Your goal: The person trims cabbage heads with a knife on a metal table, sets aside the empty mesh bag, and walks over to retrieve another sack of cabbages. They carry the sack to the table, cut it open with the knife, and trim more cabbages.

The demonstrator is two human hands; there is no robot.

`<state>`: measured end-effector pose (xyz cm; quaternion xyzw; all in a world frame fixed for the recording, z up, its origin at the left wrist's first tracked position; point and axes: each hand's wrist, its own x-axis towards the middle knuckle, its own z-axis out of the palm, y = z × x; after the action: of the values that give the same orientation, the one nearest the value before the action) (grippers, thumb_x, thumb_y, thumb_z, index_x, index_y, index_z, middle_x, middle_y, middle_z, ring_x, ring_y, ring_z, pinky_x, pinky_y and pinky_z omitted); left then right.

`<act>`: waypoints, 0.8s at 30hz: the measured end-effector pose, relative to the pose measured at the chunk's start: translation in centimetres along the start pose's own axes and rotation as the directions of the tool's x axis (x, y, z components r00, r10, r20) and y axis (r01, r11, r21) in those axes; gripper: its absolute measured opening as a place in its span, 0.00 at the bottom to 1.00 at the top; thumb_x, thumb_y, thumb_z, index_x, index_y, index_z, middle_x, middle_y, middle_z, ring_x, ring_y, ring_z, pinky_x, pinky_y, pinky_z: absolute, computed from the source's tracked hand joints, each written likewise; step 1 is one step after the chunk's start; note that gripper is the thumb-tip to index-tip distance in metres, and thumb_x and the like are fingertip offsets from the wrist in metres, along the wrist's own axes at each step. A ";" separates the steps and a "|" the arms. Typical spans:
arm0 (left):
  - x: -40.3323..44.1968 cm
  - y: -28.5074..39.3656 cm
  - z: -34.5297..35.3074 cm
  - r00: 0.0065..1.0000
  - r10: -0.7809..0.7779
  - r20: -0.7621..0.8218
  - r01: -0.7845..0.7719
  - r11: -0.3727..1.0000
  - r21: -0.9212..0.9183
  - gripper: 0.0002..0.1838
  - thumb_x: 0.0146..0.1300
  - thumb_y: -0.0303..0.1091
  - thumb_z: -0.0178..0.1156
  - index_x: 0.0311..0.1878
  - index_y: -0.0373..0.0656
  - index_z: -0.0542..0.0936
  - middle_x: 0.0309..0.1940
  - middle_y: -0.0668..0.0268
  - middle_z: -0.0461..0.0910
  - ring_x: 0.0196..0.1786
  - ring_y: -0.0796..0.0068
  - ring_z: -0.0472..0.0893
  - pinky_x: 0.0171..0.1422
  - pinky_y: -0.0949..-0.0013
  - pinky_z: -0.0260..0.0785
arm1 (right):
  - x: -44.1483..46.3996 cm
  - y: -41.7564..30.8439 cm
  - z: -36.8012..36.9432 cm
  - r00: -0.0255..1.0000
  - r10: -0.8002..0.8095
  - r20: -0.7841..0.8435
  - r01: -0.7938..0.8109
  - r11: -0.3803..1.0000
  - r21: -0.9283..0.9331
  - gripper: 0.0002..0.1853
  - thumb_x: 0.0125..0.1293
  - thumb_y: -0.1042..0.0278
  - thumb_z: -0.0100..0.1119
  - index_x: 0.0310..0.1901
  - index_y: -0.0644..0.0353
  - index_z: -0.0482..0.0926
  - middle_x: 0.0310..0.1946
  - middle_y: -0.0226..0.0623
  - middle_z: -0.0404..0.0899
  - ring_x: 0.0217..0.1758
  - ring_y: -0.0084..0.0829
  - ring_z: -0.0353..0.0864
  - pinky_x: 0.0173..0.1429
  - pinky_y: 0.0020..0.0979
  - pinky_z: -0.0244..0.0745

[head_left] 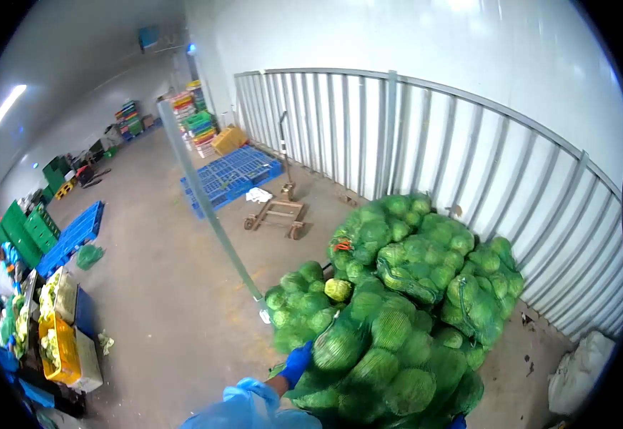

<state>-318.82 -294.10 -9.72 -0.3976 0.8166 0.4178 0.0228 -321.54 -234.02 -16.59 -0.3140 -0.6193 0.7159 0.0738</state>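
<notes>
The nearest net sack of cabbages (pixel 377 368) lies at five o'clock in view. At its nine o'clock the gloved left hand (pixel 296 364) touches it — whether the fingers grasp, I cannot tell; at four, the right hand (pixel 458 422) barely shows, fingers unreadable. Likely step: taking hold — the next move calls for firm purchase.

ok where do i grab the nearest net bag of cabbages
Probably by the left and right sides of the net bag, coming from the near side: it looks wide and lumpy with round cabbages, so two hands should spread the load. The left hand is at its left edge.
</notes>
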 end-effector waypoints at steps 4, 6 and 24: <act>-6.3 -9.9 -3.3 0.941 -0.335 -0.052 0.274 0.843 -0.463 0.35 0.66 0.61 0.47 0.35 0.32 0.83 0.30 0.47 0.82 0.35 0.51 0.82 0.42 0.54 0.71 | -6.1 -4.8 2.4 0.996 0.003 0.088 0.001 0.999 -0.047 0.12 0.68 0.59 0.56 0.36 0.58 0.81 0.29 0.29 0.75 0.33 0.26 0.68 0.37 0.31 0.67; -10.5 -14.9 -4.8 0.903 -0.426 -0.065 0.306 0.740 -0.599 0.34 0.66 0.60 0.49 0.33 0.31 0.83 0.27 0.49 0.82 0.31 0.59 0.81 0.39 0.56 0.71 | -9.0 -7.2 3.3 0.989 -0.015 0.145 0.029 0.995 -0.093 0.11 0.69 0.59 0.56 0.34 0.56 0.80 0.28 0.27 0.74 0.31 0.24 0.67 0.35 0.30 0.65; -53.7 -32.8 -8.3 0.573 -0.780 -0.251 -0.451 -0.044 -0.892 0.20 0.71 0.44 0.48 0.44 0.36 0.80 0.36 0.60 0.82 0.36 0.69 0.80 0.43 0.63 0.73 | -20.3 -4.0 11.4 0.610 0.078 0.789 0.201 0.947 -0.249 0.15 0.69 0.54 0.52 0.36 0.57 0.80 0.28 0.27 0.76 0.29 0.24 0.71 0.34 0.31 0.68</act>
<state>-257.80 -277.06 -6.29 -0.5367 0.0924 0.6242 -0.5602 -312.81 -252.73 -5.14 0.0477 -0.7037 0.6697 -0.2325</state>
